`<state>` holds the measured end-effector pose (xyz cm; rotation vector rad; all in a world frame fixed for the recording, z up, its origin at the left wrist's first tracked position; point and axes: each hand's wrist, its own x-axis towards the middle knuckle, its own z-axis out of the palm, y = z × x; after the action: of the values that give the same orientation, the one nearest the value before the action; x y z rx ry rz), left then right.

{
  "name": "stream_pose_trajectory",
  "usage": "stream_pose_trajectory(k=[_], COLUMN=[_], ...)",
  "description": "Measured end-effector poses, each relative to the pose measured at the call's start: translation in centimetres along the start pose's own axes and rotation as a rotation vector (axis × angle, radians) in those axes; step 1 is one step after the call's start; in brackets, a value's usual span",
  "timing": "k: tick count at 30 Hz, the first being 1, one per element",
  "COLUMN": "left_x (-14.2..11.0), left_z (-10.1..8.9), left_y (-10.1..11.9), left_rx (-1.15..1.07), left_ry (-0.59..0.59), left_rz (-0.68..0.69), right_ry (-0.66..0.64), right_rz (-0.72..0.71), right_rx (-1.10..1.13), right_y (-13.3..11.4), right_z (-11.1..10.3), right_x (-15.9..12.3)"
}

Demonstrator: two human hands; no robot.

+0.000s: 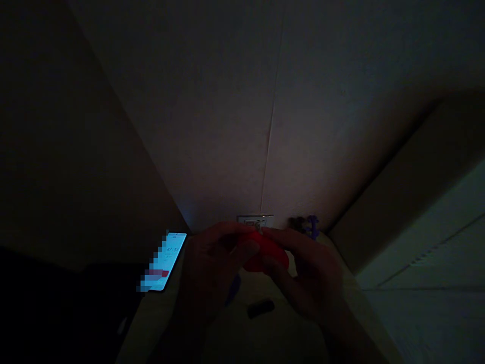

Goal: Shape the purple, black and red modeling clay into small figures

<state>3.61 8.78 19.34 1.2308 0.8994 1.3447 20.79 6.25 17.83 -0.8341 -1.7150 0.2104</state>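
In the dim light, a smooth red rounded object (278, 258) is held between my two hands, above a pale table (356, 308). My left hand (210, 268) grips its left side, with the thumb on the near face and the fingers over the top. From the other side my right hand (312, 268) pinches it, thumb below and fingers above. Fingertips of both hands come close together at its upper edge, so part of it is hidden. Its exact kind is too dark to make out.
A phone (170, 260) with a lit screen lies at the left table edge. Near the hands are a small dark oblong item (260, 308) and a partly hidden blue item (234, 289). By the wall are a socket plate (267, 219) and a purple object (313, 226). A pale cabinet (428, 242) stands right.
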Motion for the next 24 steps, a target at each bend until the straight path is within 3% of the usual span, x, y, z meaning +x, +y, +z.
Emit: stream_pose_trajectory(k=[6,11,16,24], left_x=[-0.13,-0.06,-0.17,-0.39], left_z=[0.32,0.22,-0.03,-0.50], left_y=[0.11,0.15,0.23,0.17], left_rx=[0.064,0.022,0.009,0.082], left_ry=[0.063,0.047,0.064,0.023], left_rz=[-0.057,-0.081,-0.029,-0.025], right_ry=[-0.022,-0.019,0.064,-0.015], right_rz=[-0.128,-0.155,-0.022,0.231], right_rx=[-0.090,-0.130,-0.032,0.326], right_y=[0.14,-0.05,-0.08,-0.75], right_z=[0.04,0.13,0.38,-0.03], right_x=[-0.09,0.08,0.11,0.54])
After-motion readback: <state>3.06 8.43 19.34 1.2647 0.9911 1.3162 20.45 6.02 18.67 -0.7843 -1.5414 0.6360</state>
